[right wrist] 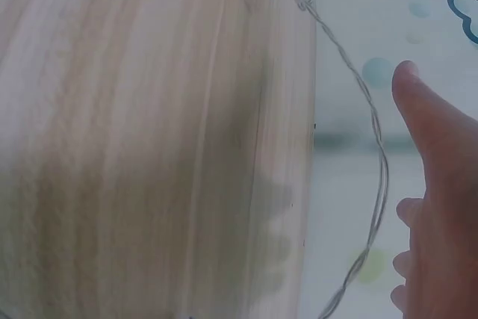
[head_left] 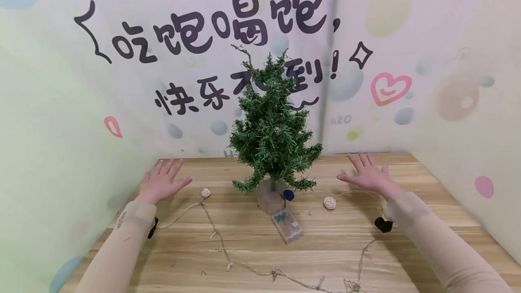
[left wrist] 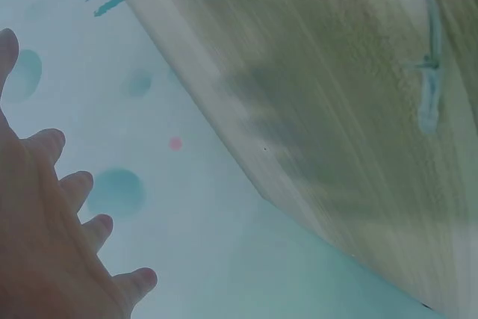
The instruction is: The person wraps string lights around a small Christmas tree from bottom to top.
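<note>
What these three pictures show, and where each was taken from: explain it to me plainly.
There is no robot here, just a person's bare left hand and right hand. The large picture comes from a camera worn on the head, looking forward and down. The two smaller ones come from cameras worn on the left and right wrists, each showing that side's hand. On the wooden table stands a small artificial Christmas tree with a round wooden base. Near it lie a clear plastic box, a blue ball, pale rattan balls and a twine string. Both hands are spread, one on either side of the tree, and hold nothing.
</note>
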A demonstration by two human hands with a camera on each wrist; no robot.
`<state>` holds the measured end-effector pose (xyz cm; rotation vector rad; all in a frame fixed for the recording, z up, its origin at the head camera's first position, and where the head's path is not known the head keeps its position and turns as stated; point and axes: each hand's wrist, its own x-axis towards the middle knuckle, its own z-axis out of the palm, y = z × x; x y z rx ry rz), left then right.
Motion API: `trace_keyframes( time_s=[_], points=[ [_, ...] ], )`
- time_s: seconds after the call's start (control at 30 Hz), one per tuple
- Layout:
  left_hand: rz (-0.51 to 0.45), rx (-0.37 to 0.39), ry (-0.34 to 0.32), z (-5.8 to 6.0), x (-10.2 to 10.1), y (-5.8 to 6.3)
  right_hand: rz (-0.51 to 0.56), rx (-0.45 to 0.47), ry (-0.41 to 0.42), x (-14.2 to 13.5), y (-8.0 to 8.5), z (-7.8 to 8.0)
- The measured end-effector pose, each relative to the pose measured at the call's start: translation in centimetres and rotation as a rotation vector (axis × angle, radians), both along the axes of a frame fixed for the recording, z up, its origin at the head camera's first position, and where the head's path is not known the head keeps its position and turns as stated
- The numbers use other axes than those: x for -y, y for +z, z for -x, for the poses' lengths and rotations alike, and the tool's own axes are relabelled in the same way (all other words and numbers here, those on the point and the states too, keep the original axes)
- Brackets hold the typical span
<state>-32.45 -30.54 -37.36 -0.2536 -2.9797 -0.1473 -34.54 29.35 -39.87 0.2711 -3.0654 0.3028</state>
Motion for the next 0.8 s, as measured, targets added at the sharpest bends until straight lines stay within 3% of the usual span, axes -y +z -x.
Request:
trace_keyframes(
  time_s=[0.8],
  points=[
    [0.014, 0.01, -0.034, 0.4, -1.1, 0.4, -0.01, -0.002, 0.013, 0.0, -0.1, 0.1]
  ],
)
